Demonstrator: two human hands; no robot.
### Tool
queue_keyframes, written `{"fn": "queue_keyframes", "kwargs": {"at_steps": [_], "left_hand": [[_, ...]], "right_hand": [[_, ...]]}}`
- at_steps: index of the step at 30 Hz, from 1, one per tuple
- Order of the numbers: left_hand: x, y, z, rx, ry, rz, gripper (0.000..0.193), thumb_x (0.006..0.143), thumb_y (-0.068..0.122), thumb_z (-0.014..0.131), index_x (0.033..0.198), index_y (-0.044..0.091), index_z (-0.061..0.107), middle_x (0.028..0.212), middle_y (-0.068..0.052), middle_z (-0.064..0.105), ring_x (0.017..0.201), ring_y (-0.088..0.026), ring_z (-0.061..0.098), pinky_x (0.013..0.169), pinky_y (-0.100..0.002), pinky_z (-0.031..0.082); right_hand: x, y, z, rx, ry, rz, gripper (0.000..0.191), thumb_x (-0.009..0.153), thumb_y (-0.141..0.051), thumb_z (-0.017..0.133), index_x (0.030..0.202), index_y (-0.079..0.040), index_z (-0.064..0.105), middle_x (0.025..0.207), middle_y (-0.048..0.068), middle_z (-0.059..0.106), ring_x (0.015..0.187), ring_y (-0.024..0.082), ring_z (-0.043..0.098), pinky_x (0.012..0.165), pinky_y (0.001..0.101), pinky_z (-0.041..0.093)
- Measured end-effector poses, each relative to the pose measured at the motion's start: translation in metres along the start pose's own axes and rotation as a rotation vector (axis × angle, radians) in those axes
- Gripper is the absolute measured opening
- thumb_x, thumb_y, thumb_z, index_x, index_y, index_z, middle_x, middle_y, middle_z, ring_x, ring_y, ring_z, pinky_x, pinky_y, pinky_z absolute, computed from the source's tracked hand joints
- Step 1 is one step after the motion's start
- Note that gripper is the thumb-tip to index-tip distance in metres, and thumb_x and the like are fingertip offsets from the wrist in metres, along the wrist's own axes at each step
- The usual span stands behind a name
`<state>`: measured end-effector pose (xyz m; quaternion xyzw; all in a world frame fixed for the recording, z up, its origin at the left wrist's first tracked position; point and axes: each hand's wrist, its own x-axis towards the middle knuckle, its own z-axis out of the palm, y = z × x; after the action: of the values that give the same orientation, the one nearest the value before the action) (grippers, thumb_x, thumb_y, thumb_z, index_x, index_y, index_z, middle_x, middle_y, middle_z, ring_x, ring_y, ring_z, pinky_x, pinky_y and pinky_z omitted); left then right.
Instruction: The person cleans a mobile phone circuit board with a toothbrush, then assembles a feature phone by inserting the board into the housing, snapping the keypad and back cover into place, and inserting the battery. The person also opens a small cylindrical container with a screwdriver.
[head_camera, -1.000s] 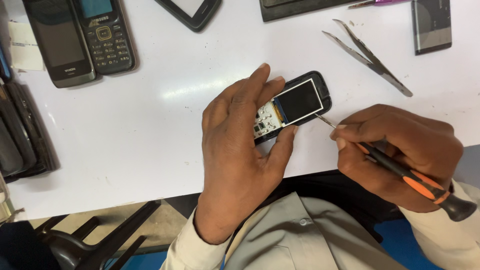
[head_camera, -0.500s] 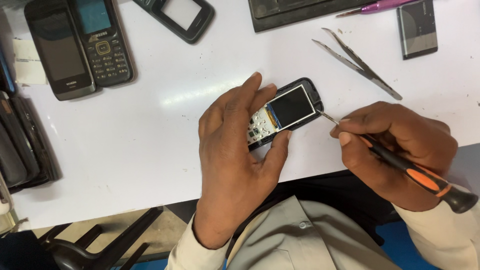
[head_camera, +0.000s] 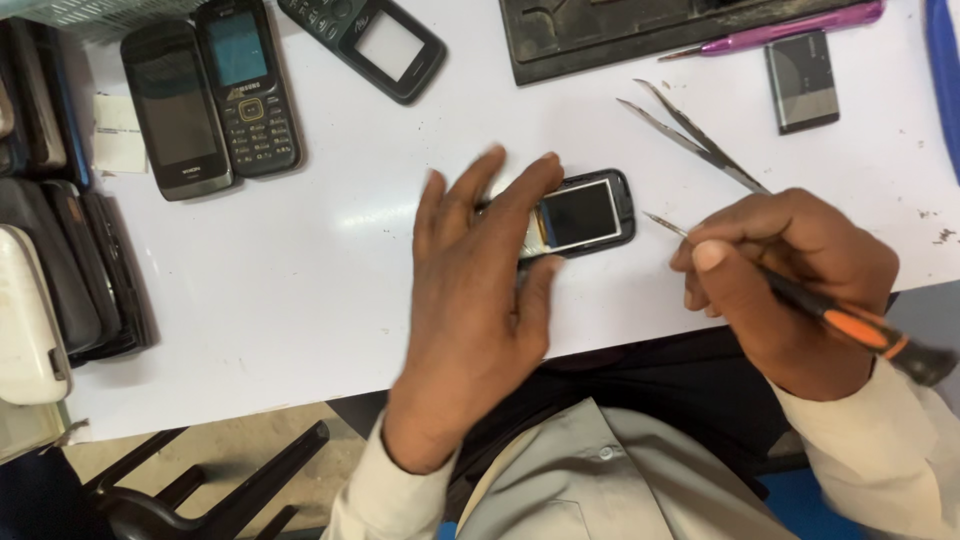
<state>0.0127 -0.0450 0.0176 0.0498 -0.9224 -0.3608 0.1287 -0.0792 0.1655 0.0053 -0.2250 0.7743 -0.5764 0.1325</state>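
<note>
A small black phone (head_camera: 585, 213) with its front cover off lies flat on the white table (head_camera: 300, 280), screen up. My left hand (head_camera: 470, 300) covers its keypad end, fingers spread over the top and thumb against its near side. My right hand (head_camera: 785, 275) grips a screwdriver (head_camera: 850, 325) with a black and orange handle. Its thin metal tip (head_camera: 655, 218) hovers just right of the phone, not touching it.
Metal tweezers (head_camera: 700, 140), a grey battery (head_camera: 800, 80), a purple tool (head_camera: 790, 28) and a black tray (head_camera: 640, 35) lie behind. A loose phone front cover (head_camera: 385, 45) and two dark phones (head_camera: 210, 100) sit back left; more handsets (head_camera: 60, 260) line the left edge.
The phone has turned from tilted to lying level on the table. My left hand's fingers have spread out over it. The screwdriver tip has pulled a little away to the right.
</note>
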Motion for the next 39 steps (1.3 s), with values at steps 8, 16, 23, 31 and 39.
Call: {"fn": "queue_keyframes", "kwargs": {"at_steps": [8, 16, 23, 31, 39], "left_hand": [[0.0, 0.014, -0.003, 0.161, 0.187, -0.059, 0.067, 0.088, 0.019, 0.074, 0.147, 0.003, 0.047, 0.141, -0.019, 0.055, 0.142, -0.039, 0.041, 0.122, -0.057, 0.028], [-0.005, 0.026, 0.037, 0.239, 0.238, -0.129, 0.093, 0.086, 0.052, 0.084, 0.149, -0.004, 0.043, 0.141, -0.024, 0.049, 0.132, -0.04, 0.045, 0.111, -0.055, 0.036], [0.004, 0.021, 0.028, 0.141, 0.151, -0.036, 0.092, 0.087, 0.028, 0.084, 0.156, -0.004, 0.033, 0.155, -0.028, 0.038, 0.157, -0.048, 0.029, 0.13, -0.055, 0.032], [0.014, 0.03, 0.041, 0.192, 0.172, -0.144, 0.124, 0.07, 0.054, 0.093, 0.154, -0.006, 0.024, 0.155, -0.031, 0.033, 0.152, -0.051, 0.024, 0.124, -0.07, 0.018], [0.017, 0.013, 0.02, 0.041, -0.063, -0.069, 0.119, 0.065, 0.028, 0.092, 0.159, 0.0, 0.025, 0.165, -0.035, 0.02, 0.158, -0.052, 0.009, 0.126, -0.065, 0.008]], "right_hand": [[0.0, 0.003, -0.007, 0.063, 0.022, -0.043, 0.014, 0.098, 0.001, 0.067, 0.11, 0.002, 0.061, 0.097, 0.012, 0.072, 0.076, 0.01, 0.069, 0.069, 0.0234, 0.058], [0.001, 0.004, -0.009, 0.065, -0.016, -0.045, 0.014, 0.099, -0.002, 0.066, 0.112, 0.003, 0.065, 0.095, 0.011, 0.072, 0.076, 0.01, 0.07, 0.066, 0.0221, 0.058], [0.0, 0.002, -0.014, 0.041, 0.0, -0.042, 0.017, 0.096, -0.004, 0.069, 0.111, 0.003, 0.064, 0.098, 0.01, 0.072, 0.078, 0.009, 0.068, 0.068, 0.0227, 0.056], [0.002, -0.002, -0.018, 0.048, -0.017, -0.036, 0.008, 0.093, 0.0, 0.067, 0.1, 0.001, 0.063, 0.09, 0.008, 0.07, 0.071, 0.005, 0.066, 0.061, 0.0193, 0.053], [-0.001, 0.008, -0.023, 0.041, -0.069, -0.056, 0.011, 0.089, 0.004, 0.069, 0.1, 0.001, 0.066, 0.088, 0.011, 0.072, 0.06, 0.004, 0.059, 0.053, 0.0181, 0.044]]}}
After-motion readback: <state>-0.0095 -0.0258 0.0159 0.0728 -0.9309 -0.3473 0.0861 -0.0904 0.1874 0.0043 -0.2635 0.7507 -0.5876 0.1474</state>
